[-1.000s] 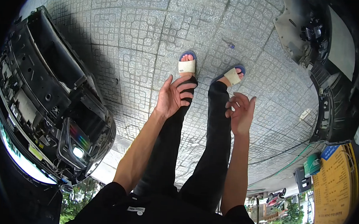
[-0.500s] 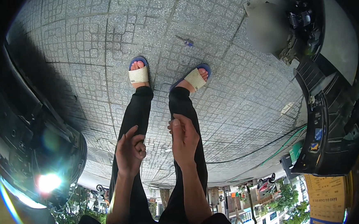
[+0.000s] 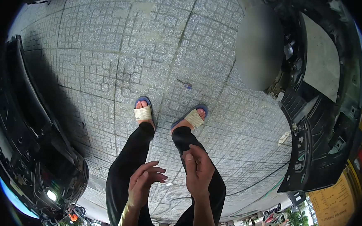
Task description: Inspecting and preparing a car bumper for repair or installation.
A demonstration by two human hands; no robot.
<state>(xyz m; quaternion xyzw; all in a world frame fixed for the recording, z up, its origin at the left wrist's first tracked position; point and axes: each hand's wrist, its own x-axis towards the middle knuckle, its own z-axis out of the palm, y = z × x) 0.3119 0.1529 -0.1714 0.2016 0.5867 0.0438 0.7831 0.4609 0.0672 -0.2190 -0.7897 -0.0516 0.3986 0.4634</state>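
1. Now, head view: left hand [image 3: 143,183], lower middle of the frame, has its fingers stretched rightward, thumb apart, wide and loose. Nothing seen in it. Half a second ago it was more curled.
2. Right hand [image 3: 200,172], just right of lower centre: half-curled, thumb near the forefinger. Palm hidden; cannot tell whether it holds anything. Little changed in shape. Lies over the black trousers [image 3: 121,167] in the picture; touch not clear.
3. Knees now show bent and spread wider; sandals [image 3: 143,113] sit lower in the frame. Feet keep their spacing from the screwdriver, so the view has shifted.
4. Blue-handled screwdriver [image 3: 187,86], upper centre of the frame, lies on the patterned pavement [image 3: 96,70], ahead of the feet, well apart from both hands.
5. Dark car bumper [image 3: 316,171] along the right edge; dark car front-end part [image 3: 26,141] with bright lamp [image 3: 51,195], left edge. Neither hand at either. Pale piece [image 3: 285,138] beside the bumper, right of centre.
6. Judgement: changes are in posture and left-hand shape; no handling of tool or car parts shows.
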